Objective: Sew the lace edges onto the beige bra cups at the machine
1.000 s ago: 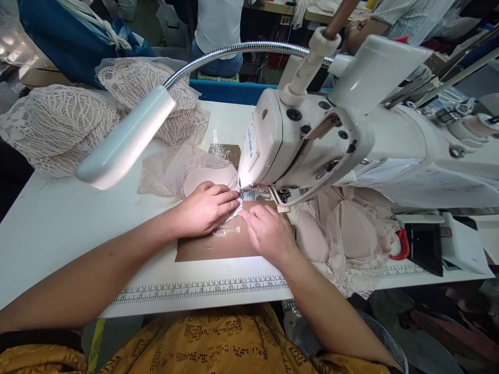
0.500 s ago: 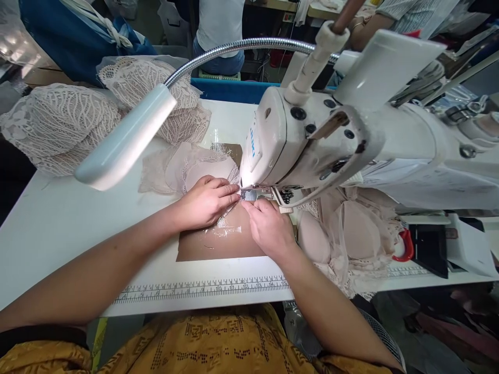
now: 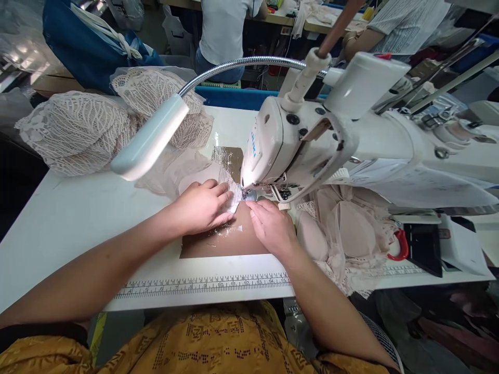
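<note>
My left hand [image 3: 202,206] lies flat, fingers together and stretched out, pressing a piece of pale lace fabric [image 3: 230,191] onto the table just left of the needle. My right hand [image 3: 271,226] rests on the brown plate area [image 3: 218,244] with its fingers curled, fingertips pinching the lace edge right at the presser foot [image 3: 248,196]. Above both hands stands the white sewing machine [image 3: 312,140]. A beige bra cup piece [image 3: 183,174] trails away behind my left hand.
A gooseneck lamp [image 3: 150,137] hangs over the table's left half. Heaps of lace pieces [image 3: 78,132] lie at the far left, sewn bra cups [image 3: 343,228] at the right under the machine arm. A ruler strip [image 3: 206,284] runs along the front edge. Other people sit behind.
Both hands have slid forward with the lace toward the needle, and the fabric has fed further under the presser foot. The view has shifted slightly left.
</note>
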The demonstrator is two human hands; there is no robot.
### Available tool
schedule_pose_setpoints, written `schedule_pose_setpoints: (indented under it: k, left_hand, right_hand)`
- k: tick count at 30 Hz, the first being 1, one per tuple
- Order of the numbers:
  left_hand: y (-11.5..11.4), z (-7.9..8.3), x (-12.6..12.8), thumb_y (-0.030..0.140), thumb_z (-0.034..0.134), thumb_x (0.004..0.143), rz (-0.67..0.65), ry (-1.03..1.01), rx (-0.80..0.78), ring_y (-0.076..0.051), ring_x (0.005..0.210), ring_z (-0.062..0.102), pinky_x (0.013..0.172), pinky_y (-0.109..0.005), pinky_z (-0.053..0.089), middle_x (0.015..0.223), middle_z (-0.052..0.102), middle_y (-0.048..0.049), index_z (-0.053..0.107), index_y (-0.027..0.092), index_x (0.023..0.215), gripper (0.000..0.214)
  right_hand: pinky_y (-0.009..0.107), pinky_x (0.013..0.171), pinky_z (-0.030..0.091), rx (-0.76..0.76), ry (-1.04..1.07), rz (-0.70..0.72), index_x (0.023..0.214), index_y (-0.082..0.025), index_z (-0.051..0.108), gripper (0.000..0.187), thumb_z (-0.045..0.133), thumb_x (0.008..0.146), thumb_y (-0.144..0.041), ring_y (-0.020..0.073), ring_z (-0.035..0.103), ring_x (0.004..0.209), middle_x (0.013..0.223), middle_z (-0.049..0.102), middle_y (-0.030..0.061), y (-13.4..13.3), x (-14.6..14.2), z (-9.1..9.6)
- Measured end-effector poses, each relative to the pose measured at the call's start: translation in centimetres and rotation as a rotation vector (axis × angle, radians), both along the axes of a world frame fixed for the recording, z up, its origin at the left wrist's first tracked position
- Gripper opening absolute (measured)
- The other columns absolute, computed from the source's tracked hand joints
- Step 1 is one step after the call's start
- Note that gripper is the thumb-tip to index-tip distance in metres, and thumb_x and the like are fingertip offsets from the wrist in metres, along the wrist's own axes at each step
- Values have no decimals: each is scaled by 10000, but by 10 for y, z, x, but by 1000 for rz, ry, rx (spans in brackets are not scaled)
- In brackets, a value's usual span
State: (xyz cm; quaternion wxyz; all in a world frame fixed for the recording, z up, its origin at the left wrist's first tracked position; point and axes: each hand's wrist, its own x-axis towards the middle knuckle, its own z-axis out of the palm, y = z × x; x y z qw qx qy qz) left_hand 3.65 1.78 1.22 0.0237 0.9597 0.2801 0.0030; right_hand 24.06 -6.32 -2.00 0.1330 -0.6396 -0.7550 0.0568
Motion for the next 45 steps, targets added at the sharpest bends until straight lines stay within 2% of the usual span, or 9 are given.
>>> schedule_pose_setpoints:
  k: [4, 10, 15, 30, 34, 37, 41, 43, 45]
  left_hand:
    - [-11, 14, -4, 434, 415, 958, -19, 24, -121, -271, 930, 605, 731, -369, 499, 1159, 644, -136, 635, 122, 1182, 443]
    - [-12, -3, 3, 365, 434, 961, -77, -152, -124, -274, 1065, 551, 888, -391, 478, 1255, 606, -137, 613, 112, 1220, 404]
    - [-14, -12, 10, 345, 459, 950, -98, -151, -110, -287, 1090, 519, 926, -431, 442, 1343, 556, -126, 583, 131, 1261, 397]
    - [-6, -17, 12, 373, 412, 965, -120, -160, -75, -307, 1124, 502, 945, -449, 420, 1356, 528, -161, 556, 121, 1298, 442]
    - [-7, -6, 5, 445, 463, 931, -142, -133, -117, -329, 1160, 489, 973, -464, 411, 1357, 515, -175, 555, 123, 1302, 499]
    - [-19, 5, -3, 338, 569, 852, -197, -71, -182, -305, 1095, 535, 940, -429, 436, 1287, 556, -166, 543, 137, 1313, 504]
    - [-31, 3, -3, 102, 470, 849, -178, -58, -142, -258, 995, 580, 836, -353, 464, 1165, 614, -166, 621, 100, 1161, 347]
    - [-27, -2, -1, 108, 425, 891, -114, -81, -148, -235, 883, 596, 749, -323, 459, 998, 655, -145, 664, 97, 968, 252]
    - [-15, -4, -2, 198, 431, 930, -41, -140, -287, -187, 723, 580, 653, -282, 429, 790, 646, -83, 650, 121, 821, 257]
  right_hand:
    - [303, 759, 464, 8, 5, -14, 1211, -214, 661, 363, 446, 921, -175, 217, 644, 920, 1043, 711, 65, -1, 2, 0]
    - [312, 762, 465, 20, -1, -5, 1176, -221, 671, 344, 438, 925, -185, 219, 655, 898, 1032, 717, 64, -1, 1, 1]
    - [298, 766, 463, 51, 31, 36, 1175, -218, 667, 342, 424, 936, -183, 207, 645, 902, 1011, 718, 63, -2, 2, -1]
    - [321, 712, 436, 18, -88, 94, 1163, -194, 678, 350, 457, 895, -150, 223, 626, 859, 943, 698, 70, -1, 0, -2]
    - [315, 746, 464, 10, -46, 81, 1172, -192, 673, 363, 456, 886, -136, 221, 643, 873, 982, 707, 69, -1, 0, 0]
    - [304, 806, 479, 25, 28, 73, 1162, -189, 674, 360, 452, 886, -124, 212, 652, 910, 1023, 713, 71, -2, 0, 1]
    - [296, 835, 486, 51, 104, 57, 1128, -190, 685, 337, 449, 896, -128, 206, 659, 936, 1036, 721, 66, -2, 1, 1]
    - [294, 843, 485, 67, 144, 63, 1122, -186, 685, 333, 446, 898, -125, 201, 659, 939, 1043, 721, 61, -2, 1, 1]
    - [292, 849, 481, 87, 194, 82, 1117, -187, 683, 317, 451, 906, -140, 193, 657, 931, 1053, 717, 55, -3, 0, 1]
